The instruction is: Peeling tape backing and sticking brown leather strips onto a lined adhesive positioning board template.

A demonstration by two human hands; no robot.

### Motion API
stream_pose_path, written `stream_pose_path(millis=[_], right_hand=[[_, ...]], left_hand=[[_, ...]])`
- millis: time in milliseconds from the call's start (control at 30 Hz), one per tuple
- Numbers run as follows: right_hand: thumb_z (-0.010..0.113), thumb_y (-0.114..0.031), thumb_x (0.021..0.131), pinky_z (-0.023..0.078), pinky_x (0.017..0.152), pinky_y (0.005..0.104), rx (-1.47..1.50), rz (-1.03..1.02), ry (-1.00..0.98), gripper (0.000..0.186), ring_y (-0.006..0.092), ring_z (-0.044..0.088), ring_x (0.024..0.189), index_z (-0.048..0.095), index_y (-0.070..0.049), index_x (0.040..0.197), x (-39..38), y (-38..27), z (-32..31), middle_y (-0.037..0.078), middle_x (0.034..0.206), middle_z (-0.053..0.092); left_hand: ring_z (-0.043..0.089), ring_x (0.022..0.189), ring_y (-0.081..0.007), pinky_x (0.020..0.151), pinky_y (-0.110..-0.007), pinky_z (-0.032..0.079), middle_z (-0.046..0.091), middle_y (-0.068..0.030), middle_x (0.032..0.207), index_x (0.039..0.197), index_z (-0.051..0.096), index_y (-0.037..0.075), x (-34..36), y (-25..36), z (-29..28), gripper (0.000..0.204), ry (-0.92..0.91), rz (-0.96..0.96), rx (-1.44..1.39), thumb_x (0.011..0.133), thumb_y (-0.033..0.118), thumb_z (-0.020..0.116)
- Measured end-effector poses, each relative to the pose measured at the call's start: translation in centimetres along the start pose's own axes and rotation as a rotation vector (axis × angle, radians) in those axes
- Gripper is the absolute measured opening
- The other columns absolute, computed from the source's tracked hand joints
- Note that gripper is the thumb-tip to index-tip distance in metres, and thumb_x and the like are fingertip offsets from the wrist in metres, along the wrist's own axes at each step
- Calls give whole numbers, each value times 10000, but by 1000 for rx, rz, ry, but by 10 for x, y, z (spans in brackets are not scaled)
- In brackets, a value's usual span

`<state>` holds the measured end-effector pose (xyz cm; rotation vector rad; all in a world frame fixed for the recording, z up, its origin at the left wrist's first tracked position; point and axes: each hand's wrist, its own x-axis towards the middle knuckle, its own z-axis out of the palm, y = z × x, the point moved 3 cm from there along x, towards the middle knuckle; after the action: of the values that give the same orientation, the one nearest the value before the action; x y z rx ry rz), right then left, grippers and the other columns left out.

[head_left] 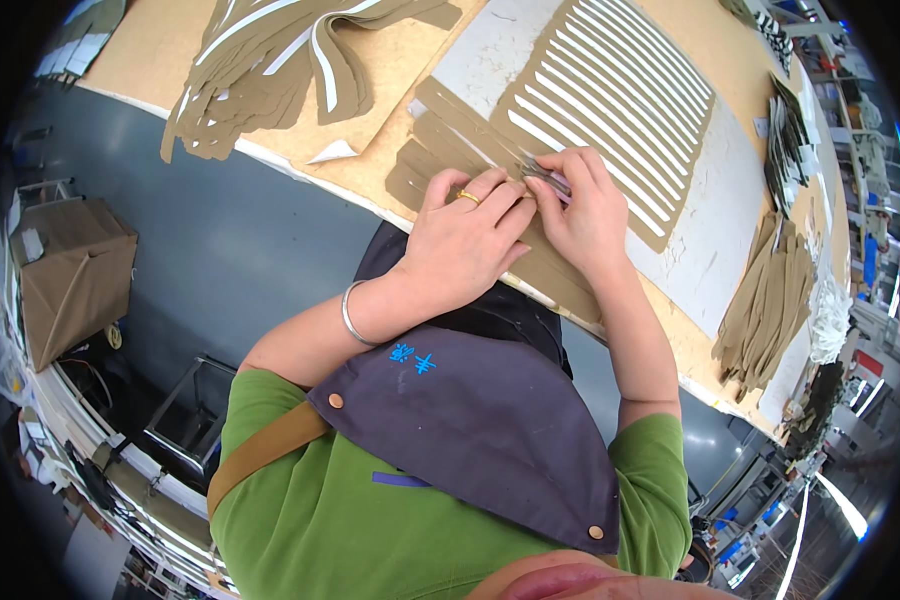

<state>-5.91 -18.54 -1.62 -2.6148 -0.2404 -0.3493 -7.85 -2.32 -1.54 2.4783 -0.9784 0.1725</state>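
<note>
My right hand (590,215) is closed on small snips with a pinkish handle (563,187), their metal part lying over khaki fabric strips (420,155) at the table's near edge. Just to its left, my left hand (460,235), with a ring and a bangle, has bent fingers gripping those strips, its fingertips nearly touching the right hand's. What lies under the fingertips is partly hidden. Beyond both hands, a khaki panel with rows of white strips (620,120) rests on a pale sheet (705,265).
The tan tabletop (130,55) carries khaki pieces with white bands (235,90) at back left, a khaki strip bundle (760,300) at right and dark pieces (785,150) behind it. A fabric-covered box (75,275) and a metal-framed stool (185,400) stand at left.
</note>
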Motion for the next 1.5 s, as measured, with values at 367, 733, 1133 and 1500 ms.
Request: stream_pose_path(millis=[367,733,1133,1500], right_hand=[[721,-194,857,515,605,321,53,27,60,125,208,655,720,675,-120,947,0,3,-12,35,908,633],[563,-107,961,435,615,246,986,248,-380,163,75,523,658,659,-26,1066,-55,-43,-69,13,814,594],[517,-126,967,497,858,407,626,-217,-723,159,293,606,1016,632,-51,1047,-99,-94,58,114,1018,619],[529,-97,894,557,827,433,88,69,-892,251,337,689,998,707,-16,1051,-93,-88,94,223,1077,695]], left_hand=[[512,1215,-179,1002,-409,334,584,-1,1197,1181,618,138,1,0,0,451,20,7,-26,785,307,751],[604,849,-221,748,-352,425,626,-29,993,1020,681,173,-27,-21,-50,248,123,-58,-277,783,196,753],[623,626,-181,620,-318,505,618,-58,684,830,663,51,-102,-54,11,225,-248,-535,-387,644,96,779],[607,594,-147,567,-263,476,655,-51,689,836,695,51,-84,-25,-23,176,-258,-449,-242,695,76,798]])
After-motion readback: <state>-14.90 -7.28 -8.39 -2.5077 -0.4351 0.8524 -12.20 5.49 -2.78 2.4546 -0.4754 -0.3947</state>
